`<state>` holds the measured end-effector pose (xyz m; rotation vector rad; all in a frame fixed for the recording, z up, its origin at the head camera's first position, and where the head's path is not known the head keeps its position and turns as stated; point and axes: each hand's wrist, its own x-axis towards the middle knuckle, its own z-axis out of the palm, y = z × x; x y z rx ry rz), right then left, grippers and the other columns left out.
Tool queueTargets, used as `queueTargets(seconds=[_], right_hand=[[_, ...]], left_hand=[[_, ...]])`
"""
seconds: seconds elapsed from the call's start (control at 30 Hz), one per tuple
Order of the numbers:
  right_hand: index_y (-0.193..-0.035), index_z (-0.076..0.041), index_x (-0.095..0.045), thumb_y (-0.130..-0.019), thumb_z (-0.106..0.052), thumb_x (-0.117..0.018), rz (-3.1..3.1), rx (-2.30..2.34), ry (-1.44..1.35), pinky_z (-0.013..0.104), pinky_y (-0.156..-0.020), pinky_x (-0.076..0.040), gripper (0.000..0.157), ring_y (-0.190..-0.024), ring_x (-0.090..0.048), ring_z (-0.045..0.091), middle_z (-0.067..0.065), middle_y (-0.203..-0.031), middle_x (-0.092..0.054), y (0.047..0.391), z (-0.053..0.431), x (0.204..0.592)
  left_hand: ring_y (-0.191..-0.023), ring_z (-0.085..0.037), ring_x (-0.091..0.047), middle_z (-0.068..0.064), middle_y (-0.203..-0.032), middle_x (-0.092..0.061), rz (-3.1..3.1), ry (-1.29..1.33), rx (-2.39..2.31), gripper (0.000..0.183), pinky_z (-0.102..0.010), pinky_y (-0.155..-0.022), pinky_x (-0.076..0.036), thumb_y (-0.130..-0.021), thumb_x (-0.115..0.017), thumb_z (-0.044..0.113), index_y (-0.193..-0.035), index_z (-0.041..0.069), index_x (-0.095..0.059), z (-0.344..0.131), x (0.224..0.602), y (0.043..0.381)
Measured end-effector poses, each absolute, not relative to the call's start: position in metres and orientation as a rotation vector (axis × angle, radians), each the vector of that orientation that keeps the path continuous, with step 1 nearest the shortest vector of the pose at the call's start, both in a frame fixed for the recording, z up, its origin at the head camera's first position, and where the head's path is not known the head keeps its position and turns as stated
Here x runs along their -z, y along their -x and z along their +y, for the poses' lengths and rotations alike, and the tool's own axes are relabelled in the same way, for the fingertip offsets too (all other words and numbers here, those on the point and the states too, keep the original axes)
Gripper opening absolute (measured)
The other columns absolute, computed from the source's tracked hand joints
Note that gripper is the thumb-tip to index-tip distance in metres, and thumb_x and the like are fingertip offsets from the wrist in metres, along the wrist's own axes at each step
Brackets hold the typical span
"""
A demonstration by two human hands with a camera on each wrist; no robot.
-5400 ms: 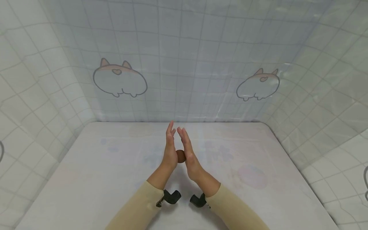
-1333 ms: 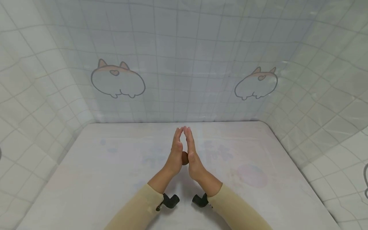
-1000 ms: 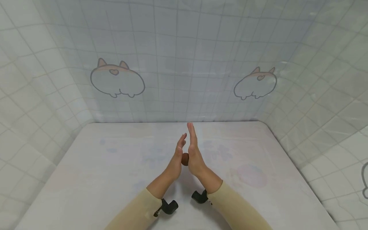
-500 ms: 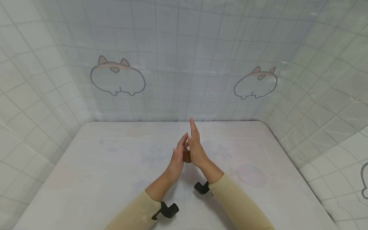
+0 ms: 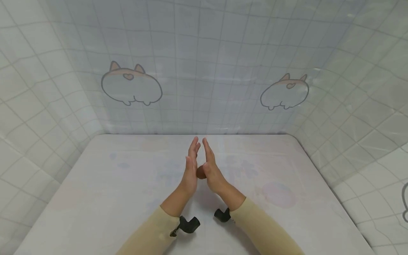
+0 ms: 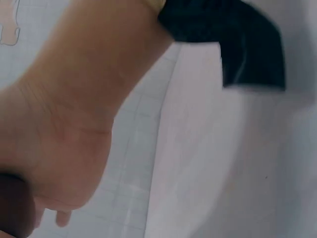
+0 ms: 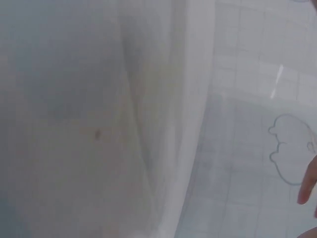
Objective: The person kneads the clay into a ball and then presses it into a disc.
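A smooth brown ball (image 5: pixel 200 173) sits between my two flat palms, above the table. My left hand (image 5: pixel 190 174) stands on its left with the fingers straight and pointing away from me. Against the other side lies my right hand (image 5: pixel 215 176), its fingers also extended and its thumb overlapping part of the ball. The fingertips of the two hands are apart. In the left wrist view the dark ball (image 6: pixel 15 206) shows at the lower left beside the left palm (image 6: pixel 59 158). Only some fingers (image 7: pixel 309 184) appear at the right edge of the right wrist view.
A pale, faintly patterned cover lies over the table (image 5: pixel 111 198). Behind it rises a grid-patterned curtain (image 5: pixel 210 88) with cartoon animal prints, and similar sheets stand at both sides. A black wrist mount (image 5: pixel 189 225) sticks out from the left sleeve, another mount (image 5: pixel 222 215) from the right.
Over the last second the palms slid back and forth against each other around the ball. Since half a second ago the right hand has drawn back and the left has moved forward, both slightly leftward.
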<state>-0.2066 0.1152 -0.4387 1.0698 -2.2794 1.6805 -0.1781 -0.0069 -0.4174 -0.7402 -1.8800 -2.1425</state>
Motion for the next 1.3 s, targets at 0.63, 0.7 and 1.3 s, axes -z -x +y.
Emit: queueTargets(seconds=[0.63, 0.7, 1.3], right_hand=[[-0.159, -0.007, 0.010, -0.095, -0.076, -0.004, -2.050, -1.661, -1.207, 0.066, -0.115, -0.002, 0.095, -0.153, 0.006, 0.028, 0.011, -0.167, 0.007, 0.187, 0.113, 0.425], [-0.160, -0.007, 0.009, -0.095, -0.076, -0.004, -2.049, -1.646, -1.186, 0.066, -0.115, -0.004, 0.095, -0.153, 0.005, 0.028, 0.011, -0.167, 0.005, 0.188, 0.114, 0.423], [-0.161, -0.027, 0.007, -0.090, -0.084, -0.008, -2.227, -1.704, -0.962, 0.072, -0.111, -0.009, 0.092, -0.152, 0.003, 0.021, -0.004, -0.167, 0.005, 0.211, 0.124, 0.426]], left_hand=[[-0.153, -0.028, 0.003, 0.001, -0.167, 0.006, -2.221, 0.543, 2.007, 0.074, -0.071, -0.112, -0.003, -0.100, -0.006, 0.068, -0.162, 0.027, -0.005, -0.008, 0.436, 0.186], [-0.152, -0.030, 0.003, 0.001, -0.167, 0.006, -2.250, 0.544, 2.024, 0.071, -0.072, -0.112, -0.003, -0.101, -0.005, 0.066, -0.162, 0.030, -0.006, -0.007, 0.439, 0.185], [-0.152, -0.036, -0.003, -0.006, -0.167, 0.003, -2.200, 0.704, 2.152, 0.085, -0.073, -0.111, -0.006, -0.095, -0.002, 0.075, -0.162, 0.024, 0.000, 0.003, 0.444, 0.164]])
